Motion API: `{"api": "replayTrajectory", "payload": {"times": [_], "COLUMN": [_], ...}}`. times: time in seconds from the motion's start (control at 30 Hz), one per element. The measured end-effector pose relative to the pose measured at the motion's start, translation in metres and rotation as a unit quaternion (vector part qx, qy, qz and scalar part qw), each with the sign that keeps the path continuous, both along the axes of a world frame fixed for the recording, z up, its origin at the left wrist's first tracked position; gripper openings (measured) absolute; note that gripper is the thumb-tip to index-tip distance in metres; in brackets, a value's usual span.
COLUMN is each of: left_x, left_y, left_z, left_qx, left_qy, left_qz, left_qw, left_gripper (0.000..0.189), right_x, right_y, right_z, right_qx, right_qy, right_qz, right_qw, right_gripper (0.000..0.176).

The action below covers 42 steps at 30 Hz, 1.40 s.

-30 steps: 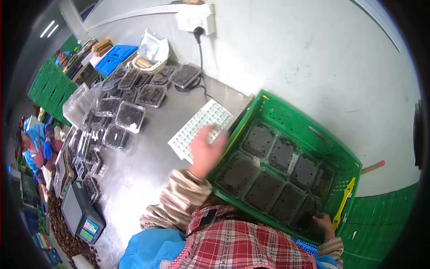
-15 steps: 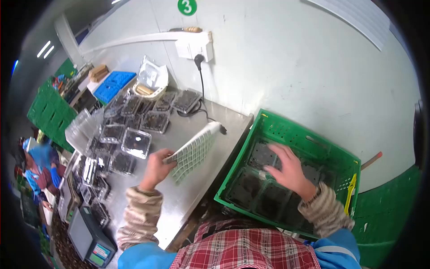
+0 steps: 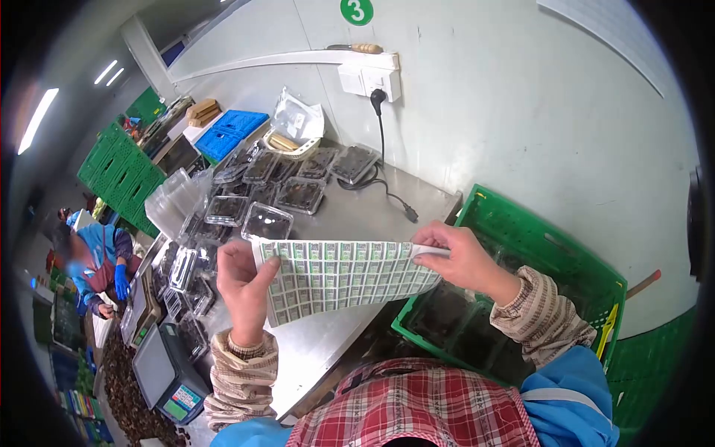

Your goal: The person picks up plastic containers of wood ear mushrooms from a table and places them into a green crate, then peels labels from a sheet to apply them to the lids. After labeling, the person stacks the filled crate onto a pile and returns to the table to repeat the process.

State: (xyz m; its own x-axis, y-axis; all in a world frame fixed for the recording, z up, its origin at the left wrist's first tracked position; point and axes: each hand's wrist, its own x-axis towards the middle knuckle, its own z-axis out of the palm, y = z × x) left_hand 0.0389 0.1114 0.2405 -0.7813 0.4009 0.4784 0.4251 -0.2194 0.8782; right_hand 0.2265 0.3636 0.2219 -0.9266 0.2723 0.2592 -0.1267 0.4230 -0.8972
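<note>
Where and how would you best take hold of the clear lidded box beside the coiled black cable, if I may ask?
I would come from above and grip two opposite edges of the box, near its lid: it looks shallow and lies lid up, while the cable and a neighbouring box crowd its sides.

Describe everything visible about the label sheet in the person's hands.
The label sheet is white, thin and paper-like, with rows of small green-and-grey printed rectangles. It hangs slightly curved above the metal table, its right end folded or curled. The left hand grips one end, the right hand the other. The print is too small to read.
</note>
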Motion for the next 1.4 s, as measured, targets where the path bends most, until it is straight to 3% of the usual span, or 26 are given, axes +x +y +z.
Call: {"api": "replayTrajectory", "payload": {"times": [0.03, 0.17, 0.27, 0.4, 0.5, 0.6, 0.63, 0.67, 0.8, 0.87, 1.1, 1.17, 1.27, 1.4], "left_x": [0.001, 0.007, 0.006, 0.016, 0.026, 0.032, 0.032, 0.034, 0.041, 0.046, 0.057, 0.06, 0.061, 0.059], "left_y": [-0.002, 0.006, 0.002, 0.004, 0.012, 0.017, 0.017, 0.016, 0.009, 0.009, 0.01, 0.009, 0.009, 0.006], "left_z": [-0.001, 0.007, 0.008, 0.009, 0.014, 0.015, 0.016, 0.017, 0.021, 0.019, 0.014, 0.011, 0.006, -0.008], "left_qx": [-0.001, -0.088, -0.07, -0.061, -0.079, -0.101, -0.103, -0.107, -0.129, -0.132, -0.185, -0.21, -0.183, -0.178], "left_qy": [0.0, -0.029, 0.002, 0.056, 0.105, 0.173, 0.204, 0.204, 0.218, 0.192, 0.12, 0.105, -0.01, -0.111], "left_qz": [0.001, 0.001, -0.027, 0.018, 0.026, 0.016, 0.018, 0.017, 0.038, 0.035, 0.041, 0.059, 0.036, 0.03], "left_qw": [1.0, 0.996, 0.997, 0.996, 0.991, 0.98, 0.973, 0.973, 0.967, 0.972, 0.975, 0.97, 0.982, 0.977], "left_gripper": [0.043, 0.005, 0.005, 0.005, 0.008, 0.011, 0.012, 0.012, 0.01, 0.009, 0.006, 0.004, 0.006, 0.008], "right_x": [0.0, 0.002, 0.014, 0.029, 0.033, 0.032, 0.032, 0.033, 0.033, 0.024, 0.014, 0.015, 0.015, 0.027], "right_y": [-0.001, -0.002, 0.002, 0.009, 0.011, 0.003, 0.003, 0.002, 0.0, -0.007, -0.028, -0.034, -0.046, -0.064], "right_z": [0.002, 0.001, 0.004, 0.0, -0.001, 0.002, 0.001, -0.001, -0.005, 0.006, 0.007, -0.004, -0.022, -0.036], "right_qx": [0.027, 0.067, 0.075, 0.102, 0.126, 0.092, 0.084, 0.078, 0.118, 0.087, 0.152, 0.214, 0.3, 0.384], "right_qy": [0.006, 0.051, 0.024, 0.032, -0.007, 0.044, -0.005, -0.055, -0.022, 0.07, 0.001, 0.071, 0.142, 0.173], "right_qz": [-0.008, -0.026, -0.023, -0.021, 0.003, -0.011, -0.003, 0.007, 0.053, 0.021, -0.001, -0.057, -0.101, -0.135], "right_qw": [1.0, 0.996, 0.997, 0.994, 0.992, 0.995, 0.996, 0.995, 0.991, 0.994, 0.988, 0.973, 0.938, 0.897], "right_gripper": [0.019, 0.015, 0.011, 0.008, 0.01, 0.011, 0.014, 0.016, 0.019, 0.019, 0.017, 0.013, 0.011, 0.016]}}
